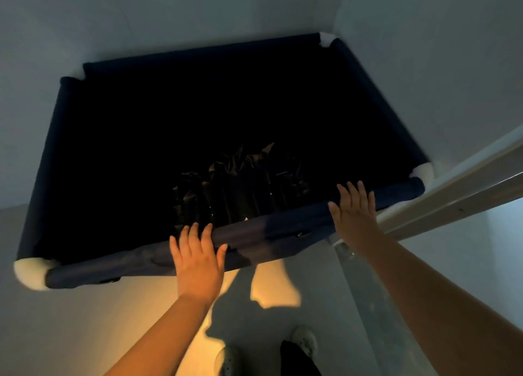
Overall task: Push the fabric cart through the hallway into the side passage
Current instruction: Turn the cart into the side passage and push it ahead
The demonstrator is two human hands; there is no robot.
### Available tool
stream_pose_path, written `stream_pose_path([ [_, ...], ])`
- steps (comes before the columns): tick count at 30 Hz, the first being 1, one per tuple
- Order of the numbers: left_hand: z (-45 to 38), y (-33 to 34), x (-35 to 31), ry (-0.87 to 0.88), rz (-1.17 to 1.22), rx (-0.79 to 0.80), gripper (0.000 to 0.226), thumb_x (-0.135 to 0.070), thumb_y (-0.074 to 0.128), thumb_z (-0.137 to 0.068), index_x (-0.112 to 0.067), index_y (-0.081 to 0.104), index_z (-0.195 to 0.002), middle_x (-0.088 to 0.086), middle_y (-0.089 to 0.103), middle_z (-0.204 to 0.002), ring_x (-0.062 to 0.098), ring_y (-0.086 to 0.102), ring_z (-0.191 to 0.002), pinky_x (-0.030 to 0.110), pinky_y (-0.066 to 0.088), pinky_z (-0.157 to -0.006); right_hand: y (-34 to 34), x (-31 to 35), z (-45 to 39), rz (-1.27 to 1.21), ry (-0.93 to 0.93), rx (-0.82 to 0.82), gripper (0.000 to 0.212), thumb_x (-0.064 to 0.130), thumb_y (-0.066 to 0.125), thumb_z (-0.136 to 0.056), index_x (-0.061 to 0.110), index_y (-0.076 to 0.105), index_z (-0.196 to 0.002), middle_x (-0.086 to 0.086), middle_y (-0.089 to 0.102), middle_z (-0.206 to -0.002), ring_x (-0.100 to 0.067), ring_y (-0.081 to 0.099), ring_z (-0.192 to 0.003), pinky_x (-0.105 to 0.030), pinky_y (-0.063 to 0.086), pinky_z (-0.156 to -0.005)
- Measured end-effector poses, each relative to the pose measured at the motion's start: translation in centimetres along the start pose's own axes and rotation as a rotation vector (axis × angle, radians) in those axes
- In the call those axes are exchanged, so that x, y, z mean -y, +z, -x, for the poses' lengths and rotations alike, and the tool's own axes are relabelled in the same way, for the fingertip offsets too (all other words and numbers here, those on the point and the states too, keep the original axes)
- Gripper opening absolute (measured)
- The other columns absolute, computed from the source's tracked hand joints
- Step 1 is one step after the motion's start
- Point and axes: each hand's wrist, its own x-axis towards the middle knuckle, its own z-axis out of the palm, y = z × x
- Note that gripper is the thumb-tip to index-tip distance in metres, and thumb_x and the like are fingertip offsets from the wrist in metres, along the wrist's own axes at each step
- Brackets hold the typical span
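Two forearms stretch out from right under the camera, and below them a pair of pale shoes (304, 340) stands on the warm-lit floor (85, 319). The left hand (198, 258) lies flat on the near rail (254, 231) of the fabric cart (53, 154), fingers spread and draped over the top, thumb out to the side; not a clenched grasp, more a palm pressed down and forward. The right hand (353, 214) does the same further along that rail, open and flat, fingers reaching over the edge. My read is that both palms are set to shove rather than lift, and spacing them apart gives steering control. The cart sits straight ahead, its dark blue cloth sides running between white corner joints (29, 275), and its far corner (328, 40) is tucked close to where two walls (424, 64) meet. Down inside lies a crumpled dark glossy sheet (240, 183), hard to identify in the gloom. On the right a pale door frame (452, 194) slants past just beside the near right corner, so it looks like a tight squeeze there, and the right hand may need to ease that corner clear
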Motion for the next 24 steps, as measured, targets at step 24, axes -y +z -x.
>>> stream_pose_path([
  [24,-4.2,-1.4,0.0,0.018,-0.081,-0.029,0.089,-0.061,-0.010,-0.085,-0.007,0.042,-0.133,0.026,0.042,-0.138,0.043,0.032,-0.131,0.059,0.016,-0.111,-0.7,0.7,-3.5,-0.077,-0.113,-0.057,0.057,0.041,0.026,-0.097,0.013,0.016,-0.146,-0.014,0.018,-0.155,-0.031,0.002,-0.144,-0.049,-0.005,-0.116],
])
